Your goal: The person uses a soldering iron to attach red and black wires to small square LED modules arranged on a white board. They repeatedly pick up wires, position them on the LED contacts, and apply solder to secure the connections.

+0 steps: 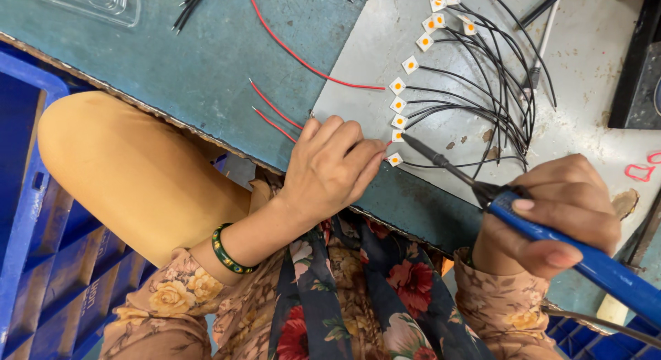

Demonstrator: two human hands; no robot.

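**Soldering of small light chips at a workbench**

Head view. A blue-handled soldering iron [551, 233] was held in the right hand [551, 226], with the fingers closed firmly around the handle. Its dark tip was pointed to the left and was brought to the lowest part of a row of small white square chips [399, 104] with orange centres. The left hand [330, 167] was rested on the edge of the grey work plate [358, 71], with the fingers pressed together and curled. What looked like the end of a thin red wire was pinched at the fingertips, just beside the lowest chip [394, 159]; the grip itself was partly hidden, so this cannot be told with certainty.

The chips were laid in a curved line on the plate, from the top of the picture down to the hands. A black wire [496, 91] was already joined to most of them, and these wires were bent together in a loop at the right. Several loose red wires [275, 112] were lying on the green table surface [172, 50], well apart from the chips. It was judged that the black wires were mostly done and the red wires were largely still to be attached, beginning with the lowest chip. A green bangle [227, 250] was worn on the left wrist.
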